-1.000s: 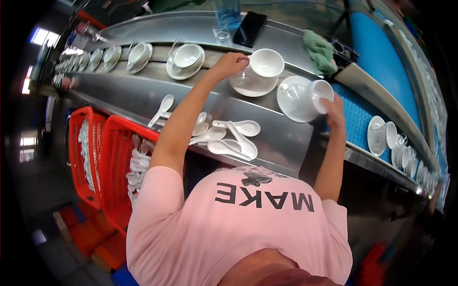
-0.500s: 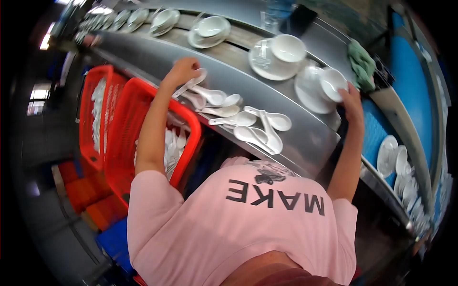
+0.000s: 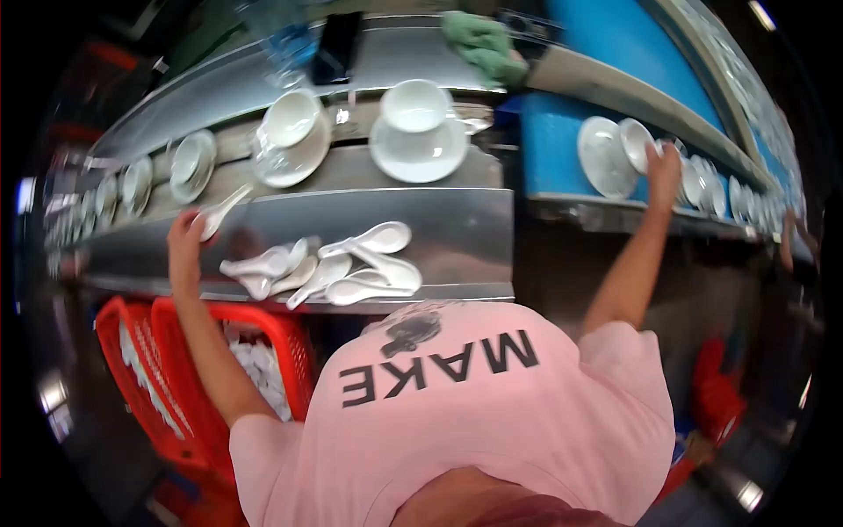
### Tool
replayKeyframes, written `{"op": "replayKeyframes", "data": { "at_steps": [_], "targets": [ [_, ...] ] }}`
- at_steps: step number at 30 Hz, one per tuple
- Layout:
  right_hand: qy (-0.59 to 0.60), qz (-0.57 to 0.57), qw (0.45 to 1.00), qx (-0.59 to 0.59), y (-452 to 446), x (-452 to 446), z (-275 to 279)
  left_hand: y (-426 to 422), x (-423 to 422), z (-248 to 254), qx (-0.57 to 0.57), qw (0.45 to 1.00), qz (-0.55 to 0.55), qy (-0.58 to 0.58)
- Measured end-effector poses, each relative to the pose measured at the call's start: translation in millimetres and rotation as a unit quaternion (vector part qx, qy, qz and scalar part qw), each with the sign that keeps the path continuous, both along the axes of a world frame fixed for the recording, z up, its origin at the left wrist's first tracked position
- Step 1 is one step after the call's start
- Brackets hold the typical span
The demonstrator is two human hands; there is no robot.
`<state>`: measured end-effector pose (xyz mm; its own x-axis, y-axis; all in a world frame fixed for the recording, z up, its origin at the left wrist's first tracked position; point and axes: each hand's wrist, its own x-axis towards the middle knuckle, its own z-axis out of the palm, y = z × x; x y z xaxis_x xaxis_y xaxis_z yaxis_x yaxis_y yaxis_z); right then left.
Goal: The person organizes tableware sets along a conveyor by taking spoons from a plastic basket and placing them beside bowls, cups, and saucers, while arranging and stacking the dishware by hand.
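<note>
In my left hand is a white soup spoon, held above the steel ledge with its handle angled up to the right. A loose pile of white spoons lies on the ledge to the right of that hand. Over the blue conveyor belt, my right hand is closed on the rim of a small white bowl. A white plate stands tilted just left of this bowl.
White bowls on plates line the steel conveyor. Further dishes stand along the blue belt. Red baskets with white spoons sit below the ledge at left. A green cloth and dark phone lie at the back.
The view has swung right. My right hand has moved from the steel conveyor to the blue belt with the bowl. My left hand has lifted the spoon away from the pile.
</note>
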<state>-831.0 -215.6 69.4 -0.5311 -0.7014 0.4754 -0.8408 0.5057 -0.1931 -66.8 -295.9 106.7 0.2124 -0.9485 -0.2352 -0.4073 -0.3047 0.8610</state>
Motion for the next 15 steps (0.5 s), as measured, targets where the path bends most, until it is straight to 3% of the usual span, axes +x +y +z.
{"op": "replayKeyframes", "data": {
  "at_steps": [1,2,3,6,7,11,14,15],
  "targets": [
    [-0.031,0.020,0.994,0.103,2.6,-43.6,-30.9,0.7,-10.3,-1.0,0.002,1.000,0.013,0.025],
    [-0.393,0.045,0.914,0.095,7.7,-19.2,-12.4,-0.3,-15.6,-3.5,0.005,1.000,-0.004,0.004],
    [-0.446,0.083,0.889,0.066,10.2,-23.9,-27.8,-2.7,-21.6,-6.2,0.027,0.999,0.004,-0.028],
    [-0.507,0.064,0.858,0.052,7.9,-12.0,-30.6,-8.0,-38.6,-9.6,0.029,0.999,0.003,-0.046],
    [-0.551,0.087,0.830,0.022,7.4,6.9,-22.2,-10.8,-39.0,-13.5,0.032,0.999,0.021,-0.027],
    [-0.585,0.123,0.799,-0.063,-2.2,26.0,-40.3,-16.3,-42.8,-29.2,0.018,0.997,0.062,0.042],
    [-0.657,0.172,0.729,-0.086,-12.0,57.2,-44.0,-13.4,-58.4,-26.3,0.021,0.988,0.062,0.143],
    [-0.678,0.191,0.703,-0.096,-16.4,69.3,-47.1,-14.1,-61.1,-24.8,0.026,0.994,0.045,0.094]
  ]
}}
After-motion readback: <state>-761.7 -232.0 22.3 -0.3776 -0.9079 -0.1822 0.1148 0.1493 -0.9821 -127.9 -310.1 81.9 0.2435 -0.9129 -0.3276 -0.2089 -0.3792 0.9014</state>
